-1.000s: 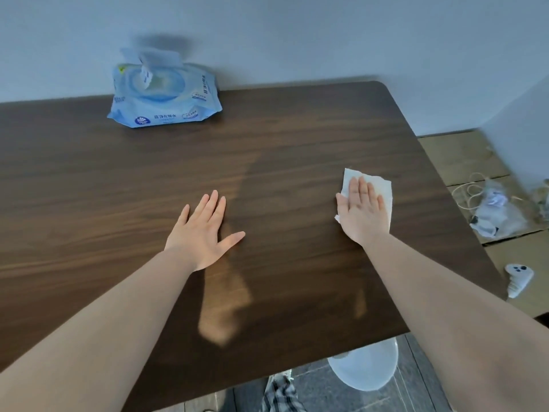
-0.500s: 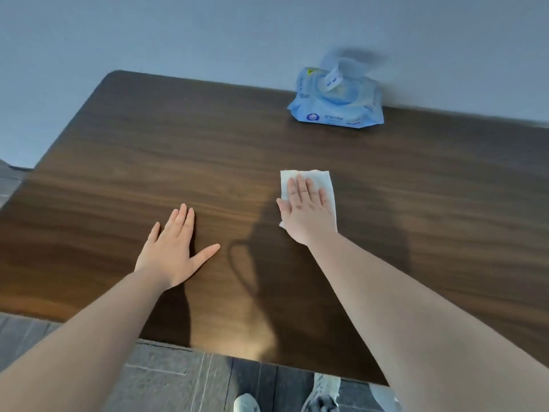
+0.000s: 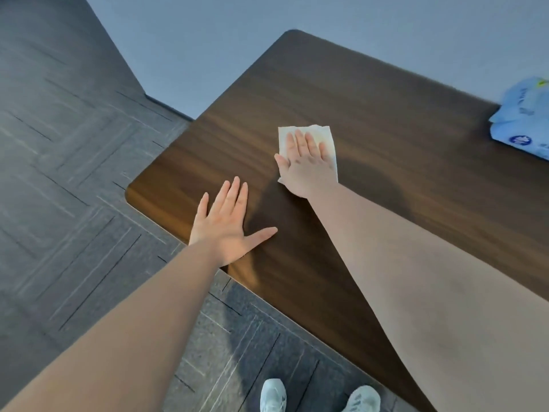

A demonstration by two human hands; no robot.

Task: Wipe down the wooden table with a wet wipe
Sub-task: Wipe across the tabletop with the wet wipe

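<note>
The dark wooden table runs from the middle of the view to the right edge. A white wet wipe lies flat on it near the left end. My right hand presses down on the wipe with flat, spread fingers and covers its lower half. My left hand rests palm down on the bare wood by the table's near left corner, fingers apart and thumb out, holding nothing.
A blue pack of wet wipes sits at the far right by the grey wall, partly cut off. Dark grey tiled floor lies left of and below the table edge. Two white shoes show at the bottom.
My right hand has slid the wipe leftward across the table, from the right side toward the left end. The view has swung left; the wipes pack is now at the right edge.
</note>
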